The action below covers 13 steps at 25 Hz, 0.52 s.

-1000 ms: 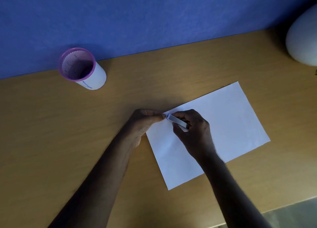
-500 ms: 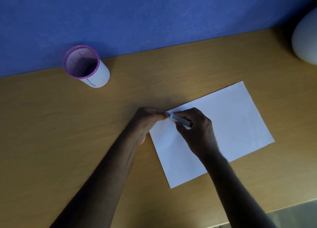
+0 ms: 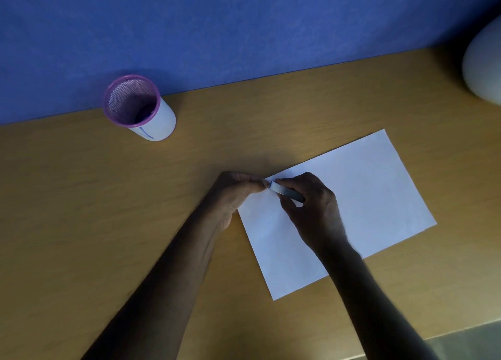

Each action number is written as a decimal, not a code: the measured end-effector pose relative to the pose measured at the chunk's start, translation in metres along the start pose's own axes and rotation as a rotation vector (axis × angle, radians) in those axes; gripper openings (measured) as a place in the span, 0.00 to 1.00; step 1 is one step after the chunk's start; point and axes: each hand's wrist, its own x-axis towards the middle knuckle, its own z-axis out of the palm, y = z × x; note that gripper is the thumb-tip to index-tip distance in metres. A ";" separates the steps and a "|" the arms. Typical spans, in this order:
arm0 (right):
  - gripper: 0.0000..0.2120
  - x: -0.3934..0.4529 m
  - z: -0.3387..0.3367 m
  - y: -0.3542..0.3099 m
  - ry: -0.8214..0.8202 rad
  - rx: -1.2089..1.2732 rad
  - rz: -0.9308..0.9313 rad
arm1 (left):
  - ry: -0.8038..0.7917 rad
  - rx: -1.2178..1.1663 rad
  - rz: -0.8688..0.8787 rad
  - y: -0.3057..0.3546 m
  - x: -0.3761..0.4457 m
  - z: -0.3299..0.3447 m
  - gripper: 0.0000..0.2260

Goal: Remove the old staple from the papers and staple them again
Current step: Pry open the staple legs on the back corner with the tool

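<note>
Papers: white sheets, lying flat and askew on the wooden desk, right of centre. Left hand: fingers curled, pinching the papers' upper-left corner. Right hand: resting on the papers, fingers curled round a small silver metal tool, its tip at that same corner, touching the left fingertips. Staple: too small to make out. Pen holder: purple-rimmed mesh, upright, well apart at upper left by the blue wall. White rounded object: right edge.
</note>
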 end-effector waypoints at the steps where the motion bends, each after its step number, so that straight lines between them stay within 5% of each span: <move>1: 0.15 0.000 0.000 0.000 0.000 0.000 0.005 | -0.003 0.006 -0.002 0.000 0.000 0.000 0.03; 13: 0.14 0.006 -0.005 0.003 -0.052 0.035 -0.009 | -0.007 0.003 0.009 0.004 -0.003 0.003 0.07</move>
